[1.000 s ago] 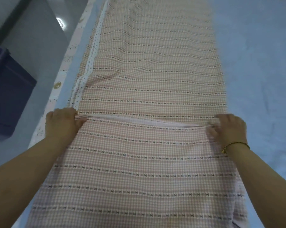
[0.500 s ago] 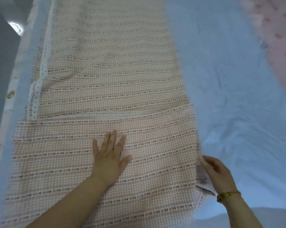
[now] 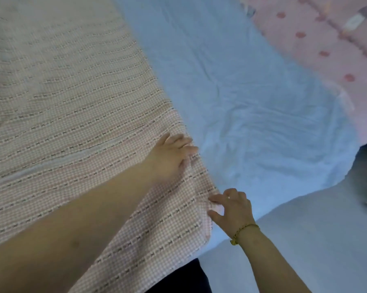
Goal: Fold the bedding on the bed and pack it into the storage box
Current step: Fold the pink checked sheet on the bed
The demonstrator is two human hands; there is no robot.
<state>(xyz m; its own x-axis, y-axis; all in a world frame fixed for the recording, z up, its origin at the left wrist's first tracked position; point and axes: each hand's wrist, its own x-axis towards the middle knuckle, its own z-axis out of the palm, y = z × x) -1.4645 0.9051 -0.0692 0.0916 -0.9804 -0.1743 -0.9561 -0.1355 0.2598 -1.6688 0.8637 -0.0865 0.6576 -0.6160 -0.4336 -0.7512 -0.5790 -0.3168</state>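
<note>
Left hand (image 3: 169, 157) has shifted from mid-panel to the right edge of the checked blanket (image 3: 72, 115), fingers straight, pressing flat. Right hand (image 3: 234, 208) pinches that edge between thumb and forefinger. The checked blanket lies folded on the blue bed sheet (image 3: 252, 92).

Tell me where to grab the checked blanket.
Grip the checked blanket by its right edge near the front corner, coming from the right over the blue sheet. The edge lies free there; the right hand pinches it, the left hand presses the layers flat.
</note>
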